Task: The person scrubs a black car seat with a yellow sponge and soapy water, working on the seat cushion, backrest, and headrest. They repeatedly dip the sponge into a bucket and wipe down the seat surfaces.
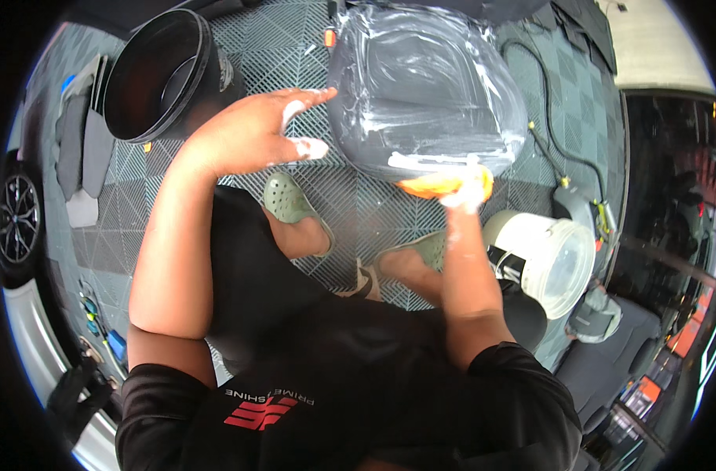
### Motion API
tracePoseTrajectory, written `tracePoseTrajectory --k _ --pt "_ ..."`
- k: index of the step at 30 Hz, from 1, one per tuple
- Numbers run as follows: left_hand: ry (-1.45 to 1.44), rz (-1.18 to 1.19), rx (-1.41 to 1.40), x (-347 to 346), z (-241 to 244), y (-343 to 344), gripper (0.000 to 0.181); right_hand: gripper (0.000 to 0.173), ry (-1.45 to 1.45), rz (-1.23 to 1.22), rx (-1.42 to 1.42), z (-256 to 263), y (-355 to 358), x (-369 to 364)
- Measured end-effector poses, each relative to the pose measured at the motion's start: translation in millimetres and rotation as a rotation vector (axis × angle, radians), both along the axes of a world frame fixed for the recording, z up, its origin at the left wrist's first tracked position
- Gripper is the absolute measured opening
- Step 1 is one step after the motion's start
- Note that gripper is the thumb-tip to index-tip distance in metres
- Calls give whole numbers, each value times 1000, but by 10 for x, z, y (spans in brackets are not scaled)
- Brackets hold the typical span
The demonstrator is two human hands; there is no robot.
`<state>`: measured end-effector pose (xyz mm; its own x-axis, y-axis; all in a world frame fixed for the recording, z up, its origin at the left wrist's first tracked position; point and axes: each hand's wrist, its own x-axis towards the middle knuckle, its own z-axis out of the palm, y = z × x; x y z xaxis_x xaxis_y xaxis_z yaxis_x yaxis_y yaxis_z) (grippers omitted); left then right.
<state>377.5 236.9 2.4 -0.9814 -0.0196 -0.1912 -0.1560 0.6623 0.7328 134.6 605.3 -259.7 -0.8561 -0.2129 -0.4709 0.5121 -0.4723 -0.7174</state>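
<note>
A dark car seat cushion (428,88), streaked with white foam, lies before me on the floor. My right hand (466,191), covered in foam and blurred, grips a yellow-orange cloth (428,185) against the cushion's near edge. A thick line of foam runs just above the cloth. At the cushion's left side, my left hand (263,126) reaches out with thumb and fingers apart and holds nothing. Its fingertips meet the cushion's edge, though whether they press on it I cannot tell. Foam clings to its thumb and index finger.
A black bucket (158,76) stands tilted in view at upper left. A whitish bucket (540,253) is by my right forearm. A black hose (549,106) curves along the tiled floor (287,47). Grey panels (81,147) and a car wheel (20,218) are at left.
</note>
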Motion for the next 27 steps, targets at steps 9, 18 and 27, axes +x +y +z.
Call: tracePoseTrajectory --k 9,18,27 --pt "131 -128 -44 -80 -54 114 79 41 -76 26 17 84 -472 517" --pt "-16 -36 -2 14 -413 -51 94 50 -267 745 -315 1060 -1390 1805" --pt "465 630 397 136 -754 419 61 114 -52 1289 -487 2384 -1854 1234"
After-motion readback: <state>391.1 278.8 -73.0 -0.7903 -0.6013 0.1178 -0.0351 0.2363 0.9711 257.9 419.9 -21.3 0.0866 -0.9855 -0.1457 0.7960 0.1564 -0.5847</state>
